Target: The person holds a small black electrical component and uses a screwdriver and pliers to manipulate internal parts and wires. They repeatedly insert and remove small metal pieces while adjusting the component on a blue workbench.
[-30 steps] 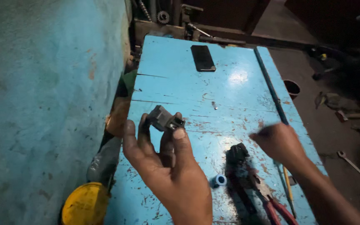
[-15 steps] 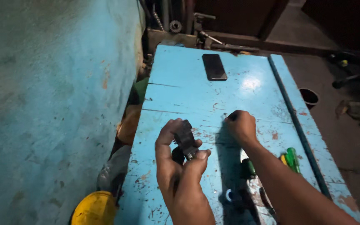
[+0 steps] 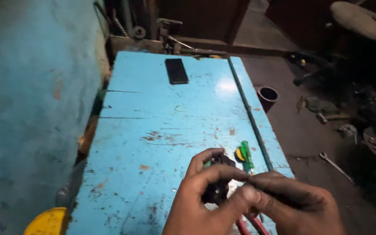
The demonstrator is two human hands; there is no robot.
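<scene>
The left hand [image 3: 205, 196] is clenching a small dark metal part [image 3: 217, 188], blocky and angular, between thumb and curled fingers, holding it above the near end of a worn blue table [image 3: 153, 130] whose paint is chipping into rusty specks. The right hand [image 3: 292, 202] is pressing in from the right, its grimy fingertips [image 3: 251, 191] pinching at the same part, so both hands are gripping it together. Just beyond the grip a green-and-yellow-handled screwdriver [image 3: 243, 156] is lying on the boards. Under the hands, red plier handles [image 3: 249, 226] are poking out. Far beyond the grip a flat black phone [image 3: 176, 71] is resting; to the lower left a rounded yellow helmet [image 3: 46, 222] is showing.
</scene>
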